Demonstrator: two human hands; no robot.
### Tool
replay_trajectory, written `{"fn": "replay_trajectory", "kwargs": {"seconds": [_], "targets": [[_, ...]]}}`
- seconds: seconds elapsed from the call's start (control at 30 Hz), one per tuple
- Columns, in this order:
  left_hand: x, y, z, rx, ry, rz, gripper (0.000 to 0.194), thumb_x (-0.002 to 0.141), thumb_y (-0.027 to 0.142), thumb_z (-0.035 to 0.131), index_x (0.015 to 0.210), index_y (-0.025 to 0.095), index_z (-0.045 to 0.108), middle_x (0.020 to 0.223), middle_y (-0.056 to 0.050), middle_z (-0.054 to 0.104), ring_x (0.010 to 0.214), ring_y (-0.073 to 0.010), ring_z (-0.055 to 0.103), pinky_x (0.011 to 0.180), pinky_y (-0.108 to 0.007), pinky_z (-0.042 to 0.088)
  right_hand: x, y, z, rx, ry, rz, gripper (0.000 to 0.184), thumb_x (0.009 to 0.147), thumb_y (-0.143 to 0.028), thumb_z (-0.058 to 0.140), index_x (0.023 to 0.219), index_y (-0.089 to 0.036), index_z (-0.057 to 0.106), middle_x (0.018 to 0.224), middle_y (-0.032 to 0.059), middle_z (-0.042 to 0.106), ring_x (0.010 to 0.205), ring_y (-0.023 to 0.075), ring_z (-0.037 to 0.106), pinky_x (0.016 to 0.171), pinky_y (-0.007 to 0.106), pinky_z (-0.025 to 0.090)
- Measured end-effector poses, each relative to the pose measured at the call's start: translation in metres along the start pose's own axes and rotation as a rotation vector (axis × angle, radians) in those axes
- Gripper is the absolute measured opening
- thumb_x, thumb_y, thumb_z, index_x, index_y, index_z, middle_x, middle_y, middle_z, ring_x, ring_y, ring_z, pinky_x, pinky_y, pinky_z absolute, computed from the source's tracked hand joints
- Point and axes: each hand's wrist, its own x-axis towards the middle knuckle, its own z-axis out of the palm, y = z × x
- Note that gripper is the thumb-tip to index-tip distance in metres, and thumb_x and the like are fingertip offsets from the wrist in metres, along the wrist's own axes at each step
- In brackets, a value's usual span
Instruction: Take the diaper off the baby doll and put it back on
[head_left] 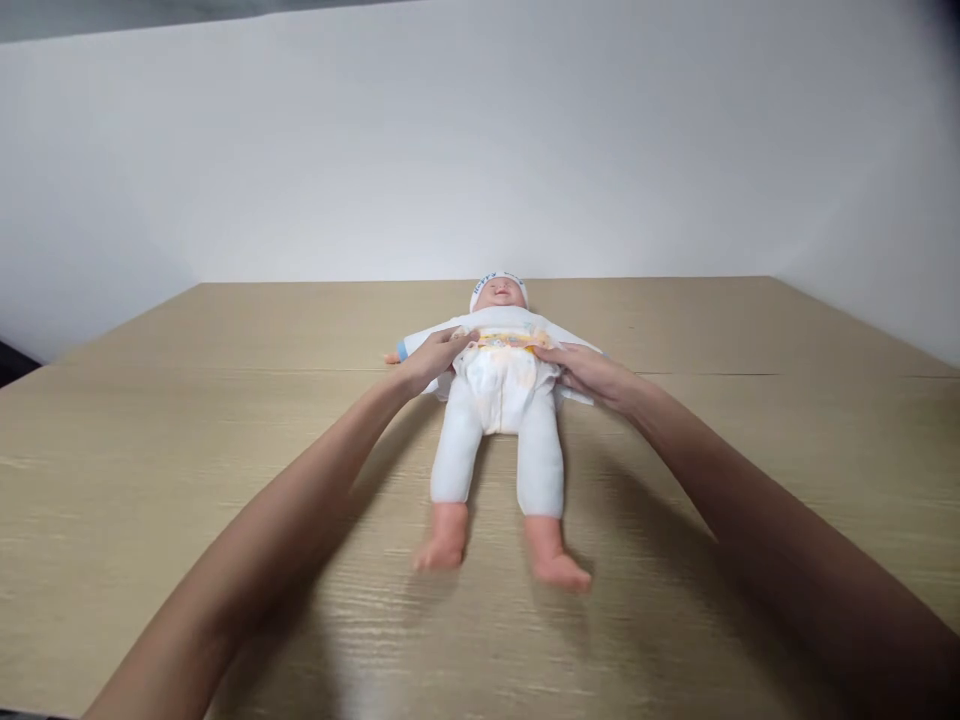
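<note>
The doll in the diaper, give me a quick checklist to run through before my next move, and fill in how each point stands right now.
1. Doll lying on its back on the table, head away from you: ok.
2. Left hand at the waist of the diaper: ok.
3. Right hand at the opposite side of the waist: ok.
4. Legs apart, with the front of the diaper in plain view between them: ok.
5. Diaper fastened at both sides: cannot tell, the hands cover the sides and the detail is blurred.
6. Firm grip with both hands: cannot tell, the fingertips are too unclear.
</note>
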Motion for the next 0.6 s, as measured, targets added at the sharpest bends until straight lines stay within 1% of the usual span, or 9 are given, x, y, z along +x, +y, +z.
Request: {"fn": "replay_trajectory", "kwargs": {"seconds": [0.1, 0.17, 0.23, 0.33, 0.37, 0.43, 0.5, 0.53, 0.6], "targets": [[-0.029, 0.005, 0.000, -0.014, -0.114, -0.045, 0.058, 0.086, 0.074, 0.080, 0.091, 0.018, 0.067, 0.086, -0.005, 0.069, 0.082, -0.0200, 0.064, 0.072, -0.030, 0.047, -0.033, -0.007, -0.004, 0.128, -0.184, 0.116, 0.044, 0.088, -0.056, 0.088, 0.119, -0.025, 0.084, 0.135, 0.0085, 0.080, 0.130, 0.0255, 0.074, 0.109, 0.032, 0.065], [-0.043, 0.007, -0.001, 0.000, -0.151, -0.063, 0.055, 0.089, 0.073, 0.078, 0.097, 0.019, 0.070, 0.091, -0.005, 0.071, 0.087, -0.0198, 0.066, 0.075, -0.030, 0.050, -0.051, -0.011, -0.008, 0.110, -0.206, 0.149, 0.052, 0.085, -0.060, 0.091, 0.123, -0.026, 0.083, 0.137, 0.0083, 0.079, 0.130, 0.0274, 0.073, 0.105, 0.033, 0.066], [-0.049, 0.009, -0.006, 0.001, -0.121, -0.068, 0.050, 0.088, 0.067, 0.081, 0.106, 0.021, 0.073, 0.097, -0.003, 0.073, 0.090, -0.0179, 0.066, 0.080, -0.029, 0.051, -0.062, -0.010, -0.014, 0.023, -0.144, 0.137, 0.059, 0.080, -0.065, 0.092, 0.121, -0.023, 0.083, 0.129, 0.0108, 0.081, 0.119, 0.0296, 0.076, 0.095, 0.036, 0.067], [-0.051, 0.013, -0.017, 0.000, 0.022, -0.081, 0.047, 0.085, 0.053, 0.086, 0.119, 0.023, 0.072, 0.110, -0.004, 0.076, 0.094, -0.0167, 0.067, 0.087, -0.031, 0.053, -0.074, 0.004, -0.026, -0.134, 0.008, 0.079, 0.066, 0.073, -0.071, 0.092, 0.111, -0.019, 0.080, 0.100, 0.0099, 0.082, 0.091, 0.0248, 0.075, 0.079, 0.035, 0.061], [-0.051, 0.016, -0.020, 0.027, 0.081, -0.085, 0.046, 0.085, 0.049, 0.085, 0.120, 0.023, 0.071, 0.115, -0.005, 0.077, 0.096, -0.0171, 0.068, 0.090, -0.032, 0.053, -0.078, 0.010, -0.031, -0.200, 0.066, 0.060, 0.066, 0.071, -0.072, 0.091, 0.107, -0.019, 0.078, 0.093, 0.0082, 0.080, 0.084, 0.0227, 0.072, 0.075, 0.034, 0.058], [-0.053, 0.025, -0.021, 0.147, 0.186, -0.049, 0.038, 0.090, 0.044, 0.080, 0.120, 0.022, 0.071, 0.128, -0.007, 0.077, 0.103, -0.0188, 0.069, 0.094, -0.034, 0.053, -0.089, 0.026, -0.040, -0.377, 0.184, 0.009, 0.059, 0.074, -0.071, 0.086, 0.104, -0.020, 0.075, 0.090, 0.0063, 0.078, 0.079, 0.0210, 0.069, 0.074, 0.034, 0.053], [-0.058, 0.037, -0.010, 0.309, 0.234, 0.066, 0.031, 0.097, 0.043, 0.072, 0.119, 0.022, 0.071, 0.136, -0.008, 0.075, 0.111, -0.0211, 0.068, 0.098, -0.036, 0.053, -0.101, 0.040, -0.045, -0.598, 0.292, -0.073, 0.049, 0.081, -0.067, 0.079, 0.101, -0.022, 0.073, 0.096, 0.0070, 0.078, 0.082, 0.0222, 0.068, 0.077, 0.036, 0.051], [-0.061, 0.043, -0.001, 0.386, 0.227, 0.143, 0.029, 0.099, 0.044, 0.068, 0.119, 0.022, 0.071, 0.137, -0.008, 0.074, 0.115, -0.0221, 0.068, 0.101, -0.037, 0.052, -0.106, 0.046, -0.046, -0.697, 0.333, -0.122, 0.045, 0.085, -0.065, 0.076, 0.100, -0.023, 0.072, 0.099, 0.0073, 0.078, 0.084, 0.0232, 0.069, 0.079, 0.037, 0.049], [-0.065, 0.053, 0.024, 0.525, 0.151, 0.304, 0.029, 0.103, 0.045, 0.063, 0.116, 0.022, 0.073, 0.133, -0.008, 0.075, 0.119, -0.0238, 0.067, 0.107, -0.040, 0.051, -0.114, 0.055, -0.046, -0.831, 0.381, -0.193, 0.040, 0.089, -0.063, 0.071, 0.098, -0.024, 0.068, 0.100, 0.0072, 0.076, 0.088, 0.0248, 0.068, 0.080, 0.037, 0.047]]}}
